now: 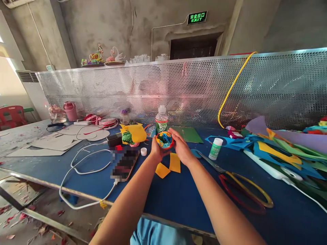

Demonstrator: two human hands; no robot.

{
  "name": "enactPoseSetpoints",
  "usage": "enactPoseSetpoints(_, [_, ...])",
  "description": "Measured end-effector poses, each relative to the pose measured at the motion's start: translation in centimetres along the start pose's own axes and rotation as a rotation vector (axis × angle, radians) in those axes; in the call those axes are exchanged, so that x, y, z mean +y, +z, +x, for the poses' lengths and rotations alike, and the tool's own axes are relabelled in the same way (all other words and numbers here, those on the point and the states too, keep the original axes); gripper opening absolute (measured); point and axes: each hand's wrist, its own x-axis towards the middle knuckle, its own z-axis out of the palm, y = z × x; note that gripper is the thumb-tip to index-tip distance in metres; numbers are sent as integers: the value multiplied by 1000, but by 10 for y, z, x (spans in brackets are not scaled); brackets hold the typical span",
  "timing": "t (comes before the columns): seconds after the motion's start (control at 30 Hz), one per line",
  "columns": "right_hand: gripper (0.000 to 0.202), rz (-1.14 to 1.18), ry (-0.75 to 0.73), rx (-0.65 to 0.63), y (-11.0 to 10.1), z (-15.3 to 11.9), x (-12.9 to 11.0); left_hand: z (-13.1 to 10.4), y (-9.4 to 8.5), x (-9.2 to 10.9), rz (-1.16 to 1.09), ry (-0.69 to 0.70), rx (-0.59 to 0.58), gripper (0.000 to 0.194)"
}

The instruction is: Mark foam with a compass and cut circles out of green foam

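Observation:
Between my two hands, above the blue table, is a small round paper flower [165,139] in orange, red and blue layers. My left hand [156,149] cups it from the left and below. From the right, my right hand [181,146] presses its fingers along the side. Under my hands lie two yellow paper pieces [175,162]. Scissors [230,177] with red and yellow handles rest right of my right arm, near a green and white glue stick [216,149]. Its white cap [143,151] seems to be the one standing left of my hands.
A plastic bottle [161,120] stands just behind my hands. On the left are a phone [126,165] with a white cable [74,163] and white card sheets [51,143]. Coloured paper [281,153] is heaped at right. A perforated metal screen [153,88] closes the table's back.

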Motion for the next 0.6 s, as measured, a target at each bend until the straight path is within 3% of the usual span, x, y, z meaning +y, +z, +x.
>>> enactPoseSetpoints(0.07, [52,-9,12,120,-5,5,5,-1,5,-6,66,-72,-70,49])
enactPoseSetpoints(0.17, [54,-7,127,270,-17,12,11,-3,11,-8,118,-53,-96,40])
enactPoseSetpoints(0.23, [52,33,170,347,-26,17,9,-3,11,-6,129,14,-54,40])
enactPoseSetpoints(0.37, [53,105,117,547,-39,23,-4,-2,6,3,129,140,68,45])
enactPoseSetpoints(0.5, [55,81,132,496,-37,23,-5,-3,4,6,121,113,68,56])
enactPoseSetpoints(0.6, [55,45,138,445,-35,24,2,-3,5,6,104,119,54,48])
